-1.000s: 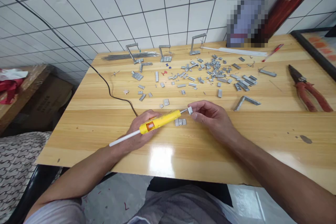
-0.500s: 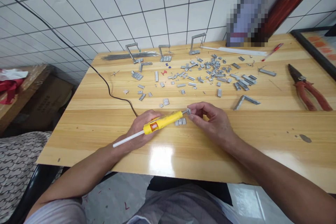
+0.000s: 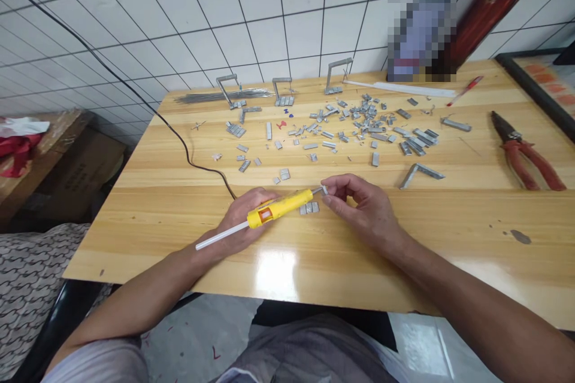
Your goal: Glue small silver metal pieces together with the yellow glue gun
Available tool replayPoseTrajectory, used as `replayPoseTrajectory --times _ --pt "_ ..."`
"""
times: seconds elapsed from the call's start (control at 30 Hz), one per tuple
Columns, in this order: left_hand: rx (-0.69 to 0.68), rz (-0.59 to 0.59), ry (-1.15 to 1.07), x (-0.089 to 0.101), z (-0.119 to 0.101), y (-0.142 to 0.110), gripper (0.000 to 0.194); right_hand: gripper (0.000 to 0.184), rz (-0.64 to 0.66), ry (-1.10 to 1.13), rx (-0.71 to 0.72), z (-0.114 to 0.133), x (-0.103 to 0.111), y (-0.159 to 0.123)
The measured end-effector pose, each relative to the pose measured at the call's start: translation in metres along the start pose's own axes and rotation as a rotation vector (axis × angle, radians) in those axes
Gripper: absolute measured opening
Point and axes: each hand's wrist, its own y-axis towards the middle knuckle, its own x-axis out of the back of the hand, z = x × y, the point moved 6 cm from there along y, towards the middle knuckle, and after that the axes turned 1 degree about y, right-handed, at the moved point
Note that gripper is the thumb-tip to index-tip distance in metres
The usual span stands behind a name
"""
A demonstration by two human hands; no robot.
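Note:
My left hand (image 3: 245,218) grips a yellow glue gun (image 3: 281,207) with a white glue stick (image 3: 220,235) sticking out of its back end. Its metal nozzle points right, at a small grey metal piece (image 3: 324,190) pinched in the fingertips of my right hand (image 3: 362,206). Nozzle and piece meet just above the wooden table (image 3: 314,251). A short row of joined grey pieces (image 3: 309,208) lies on the table right under the gun's front.
Several loose grey metal pieces (image 3: 359,116) are scattered across the far half of the table, with an L-shaped strip (image 3: 420,173). Red-handled pliers (image 3: 525,152) lie at the right, a red screwdriver (image 3: 465,90) behind them. A black cord (image 3: 188,152) runs from the left wall.
The glue gun has slid slightly right and its nozzle has dropped. My right hand has lowered the small metal piece toward the table, staying against the nozzle.

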Motion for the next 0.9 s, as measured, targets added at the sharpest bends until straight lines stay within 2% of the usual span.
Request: replayPoseTrajectory --times 0.43,0.67,0.9 --pt "-0.053 -0.025 0.025 0.0016 -0.0023 -0.0008 0.019 0.019 0.001 0.063 -0.007 -0.0012 0.0009 -0.0011" --pt "0.009 -0.028 0.006 0.003 -0.0002 -0.0001 0.019 0.022 -0.001 0.115 -0.045 -0.0037 -0.0002 -0.001" --pt "-0.04 -0.024 0.012 0.0021 -0.0034 0.0 0.018 0.023 0.004 0.111 -0.05 -0.0054 0.0 -0.0003"
